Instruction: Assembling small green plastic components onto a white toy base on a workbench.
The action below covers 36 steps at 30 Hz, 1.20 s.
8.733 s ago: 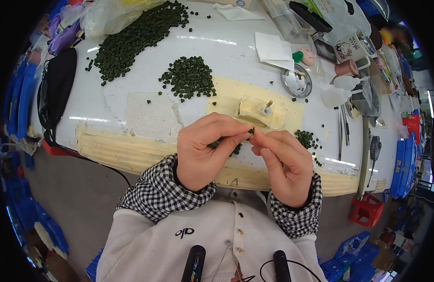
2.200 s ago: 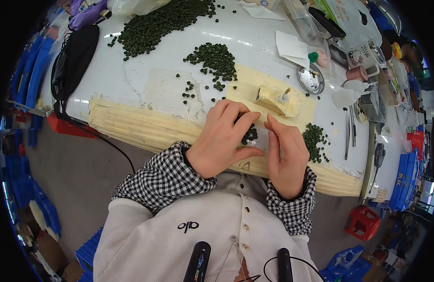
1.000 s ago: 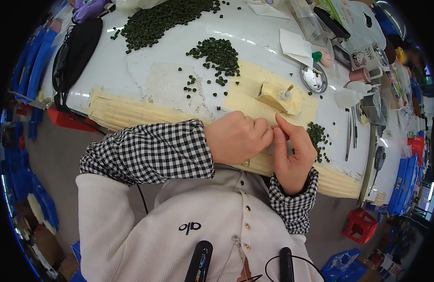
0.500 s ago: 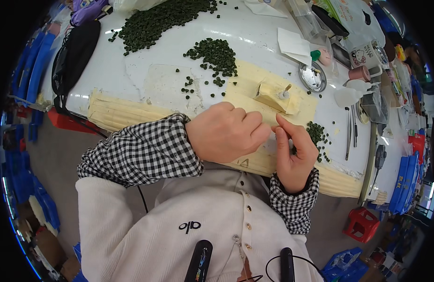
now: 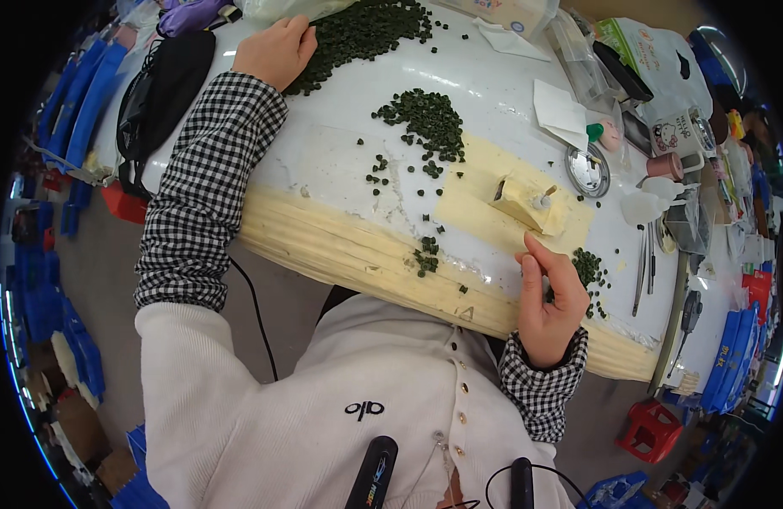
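Note:
My left hand [image 5: 277,53] is stretched out to the far left, at the edge of a large heap of small dark green pieces [image 5: 366,38]. Its fingers are curled, and whatever they hold, if anything, is hidden. Near the front edge, my right hand [image 5: 551,297] has thumb and forefinger pinched together. Anything between those tips is too small to make out. Just beyond it, a yellowish block with a short peg [image 5: 531,204] rests on a yellow sheet [image 5: 468,208]. A small cluster of green pieces [image 5: 587,270] lies beside my right hand.
A middle pile of green pieces [image 5: 425,123] and a smaller group [image 5: 425,256] lie on the white table [image 5: 324,170]. To the right are a round metal lid [image 5: 587,171], tweezers [image 5: 640,271], a white bottle [image 5: 646,204] and a mug [image 5: 670,136]. A black pouch [image 5: 175,93] lies left.
My left hand has moved from beside my right hand to the big heap at far left. A small group of pieces formerly behind it now shows. My right hand keeps its pinch.

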Available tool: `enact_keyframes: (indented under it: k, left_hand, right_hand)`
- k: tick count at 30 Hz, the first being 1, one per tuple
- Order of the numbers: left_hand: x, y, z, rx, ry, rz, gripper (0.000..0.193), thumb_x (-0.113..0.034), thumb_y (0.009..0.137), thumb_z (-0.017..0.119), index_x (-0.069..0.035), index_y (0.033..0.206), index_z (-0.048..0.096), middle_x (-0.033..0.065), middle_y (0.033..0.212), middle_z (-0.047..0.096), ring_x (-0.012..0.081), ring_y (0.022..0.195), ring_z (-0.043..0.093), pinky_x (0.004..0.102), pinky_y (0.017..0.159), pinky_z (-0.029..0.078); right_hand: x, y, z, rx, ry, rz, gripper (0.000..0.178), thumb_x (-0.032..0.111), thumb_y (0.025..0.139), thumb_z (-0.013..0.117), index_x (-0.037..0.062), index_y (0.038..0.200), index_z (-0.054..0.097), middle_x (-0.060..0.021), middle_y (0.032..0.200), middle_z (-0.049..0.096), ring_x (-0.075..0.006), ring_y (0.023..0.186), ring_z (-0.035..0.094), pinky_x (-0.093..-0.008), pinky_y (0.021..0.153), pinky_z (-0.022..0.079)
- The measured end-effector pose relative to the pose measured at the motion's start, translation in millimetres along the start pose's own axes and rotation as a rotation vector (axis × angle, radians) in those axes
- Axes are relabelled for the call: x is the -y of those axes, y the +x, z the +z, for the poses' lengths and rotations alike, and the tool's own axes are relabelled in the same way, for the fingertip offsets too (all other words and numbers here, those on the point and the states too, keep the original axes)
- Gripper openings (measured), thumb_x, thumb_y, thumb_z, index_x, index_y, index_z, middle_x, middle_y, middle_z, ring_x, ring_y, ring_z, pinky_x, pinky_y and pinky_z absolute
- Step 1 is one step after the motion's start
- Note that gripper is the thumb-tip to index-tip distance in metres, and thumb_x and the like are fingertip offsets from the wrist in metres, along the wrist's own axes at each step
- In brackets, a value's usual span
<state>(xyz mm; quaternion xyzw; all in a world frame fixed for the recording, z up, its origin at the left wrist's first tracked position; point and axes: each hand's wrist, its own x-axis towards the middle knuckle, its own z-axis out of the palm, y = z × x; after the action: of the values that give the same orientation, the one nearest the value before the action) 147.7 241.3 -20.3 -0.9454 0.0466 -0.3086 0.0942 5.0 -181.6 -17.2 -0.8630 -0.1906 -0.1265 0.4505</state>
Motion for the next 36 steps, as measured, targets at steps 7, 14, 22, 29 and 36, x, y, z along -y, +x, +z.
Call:
enact_keyframes:
  k: [7,14,22,29,36]
  left_hand:
    - [15.8,-5.7,17.4,-0.023,-0.34,-0.195,0.035,-0.04,0.097,0.049,-0.01,0.093,0.067,0.007,0.083,0.064,0.0229,0.067,0.061,0.0343,0.063,0.05]
    - [33.9,-10.9,12.4,0.061,-1.106,-0.736,0.041,-0.044,0.097,0.049,-0.01,0.092,0.07,-0.0017,0.081,0.062,0.0094,0.07,0.054,0.0281,0.061,0.044]
    - [43.9,-13.8,13.4,0.028,-1.492,-0.894,0.03,-0.034,0.098,0.052,-0.007,0.104,0.064,0.0023,0.102,0.064,0.014,0.097,0.057,0.0287,0.08,0.044]
    - [49.8,-16.6,10.7,0.035,-1.684,-0.824,0.035,-0.028,0.101,0.047,-0.002,0.12,0.058,0.0072,0.111,0.062,0.0197,0.109,0.056,0.0342,0.097,0.043]
    - [37.9,-12.1,1.2,0.028,-1.722,-0.739,0.035,-0.025,0.103,0.043,-0.001,0.126,0.053,0.0088,0.109,0.063,0.02,0.109,0.057,0.0351,0.098,0.044]
  right_hand:
    - [2.3,0.7,1.3,0.023,-0.026,0.02,0.023,-0.004,0.085,0.062,-0.0025,0.107,0.067,-0.0123,0.08,0.065,-0.0183,0.069,0.059,-0.0262,0.064,0.046]
    - [4.6,1.6,0.7,0.041,-0.049,0.049,0.023,-0.004,0.085,0.062,-0.0026,0.107,0.067,-0.0121,0.08,0.065,-0.0182,0.071,0.061,-0.0261,0.067,0.047]
    - [5.3,2.0,1.3,0.04,-0.049,0.047,0.023,-0.003,0.085,0.062,-0.0028,0.107,0.067,-0.0123,0.081,0.064,-0.0184,0.071,0.061,-0.0262,0.067,0.047]
    - [3.8,2.8,2.8,0.037,-0.049,0.03,0.022,-0.003,0.085,0.063,-0.0025,0.106,0.068,-0.0122,0.079,0.064,-0.0186,0.07,0.06,-0.0266,0.065,0.046]
    - [4.8,2.4,2.0,0.032,-0.068,0.041,0.022,-0.003,0.085,0.063,-0.0024,0.106,0.067,-0.0122,0.08,0.065,-0.0185,0.07,0.06,-0.0263,0.065,0.046]
